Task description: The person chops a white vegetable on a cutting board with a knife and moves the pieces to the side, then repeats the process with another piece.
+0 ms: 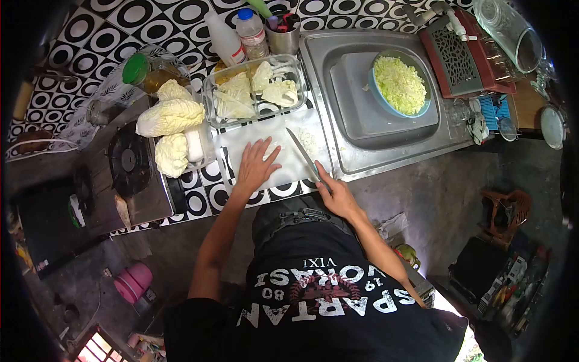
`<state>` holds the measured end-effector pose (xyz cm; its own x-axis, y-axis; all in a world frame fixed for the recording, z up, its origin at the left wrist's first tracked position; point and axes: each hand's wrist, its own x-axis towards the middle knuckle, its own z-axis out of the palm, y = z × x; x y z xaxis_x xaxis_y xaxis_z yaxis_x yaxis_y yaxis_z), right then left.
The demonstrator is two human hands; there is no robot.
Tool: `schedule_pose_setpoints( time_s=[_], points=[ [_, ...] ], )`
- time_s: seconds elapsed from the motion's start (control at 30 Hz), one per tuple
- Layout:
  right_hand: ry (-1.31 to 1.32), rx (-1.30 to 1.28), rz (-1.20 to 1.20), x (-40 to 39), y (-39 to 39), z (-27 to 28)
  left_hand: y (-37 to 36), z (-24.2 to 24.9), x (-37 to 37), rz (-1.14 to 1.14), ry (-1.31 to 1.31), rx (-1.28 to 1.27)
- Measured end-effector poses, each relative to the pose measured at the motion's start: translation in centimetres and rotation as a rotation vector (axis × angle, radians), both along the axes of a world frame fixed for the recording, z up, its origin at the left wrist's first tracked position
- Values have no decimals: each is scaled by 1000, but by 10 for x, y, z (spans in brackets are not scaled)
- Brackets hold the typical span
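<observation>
A white cutting board (pixel 232 145) lies on the patterned counter. My left hand (pixel 258 164) rests flat on it with fingers spread, holding nothing. My right hand (pixel 333 192) grips the handle of a knife (pixel 303 152), whose blade points up and left across the board. Small white chopped pieces (pixel 309 142) lie just right of the blade. Behind the board, a clear divided container (pixel 211 99) holds pale leaves (pixel 280 92). Cabbage heads (pixel 170 116) sit in another container at the left. A blue bowl (pixel 378 96) of shredded cabbage (pixel 399 84) stands over the sink at the right.
The metal sink (pixel 350 158) adjoins the board on the right. A stove burner (pixel 129 155) and a green-lidded jar (pixel 136 69) are at the left. Bottles (pixel 251 33) and a metal cup (pixel 283 41) stand behind; a red rack (pixel 449 54) is at the back right.
</observation>
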<state>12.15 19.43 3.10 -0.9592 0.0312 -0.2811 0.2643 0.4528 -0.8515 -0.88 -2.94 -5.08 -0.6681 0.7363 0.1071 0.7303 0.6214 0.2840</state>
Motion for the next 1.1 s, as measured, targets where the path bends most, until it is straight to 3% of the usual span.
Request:
schedule_pose_setpoints(
  time_s=[0.3, 0.5, 0.73, 0.9, 1.1],
  points=[
    [-164, 35, -31, 2, -40, 0, -14, -9, -26, 44, 128, 218],
    [-95, 21, -87, 10, -57, -17, -36, -9, -28, 240, 189, 212],
    [26, 243, -80, 18, -65, -36, -49, 2, -26, 329, 79, 213],
    [64, 387, -89, 15, -55, -22, -27, 26, -9, 260, 43, 302],
    [47, 418, 24, 9, -33, -8, 23, 54, -1, -107, -15, 312]
  ],
)
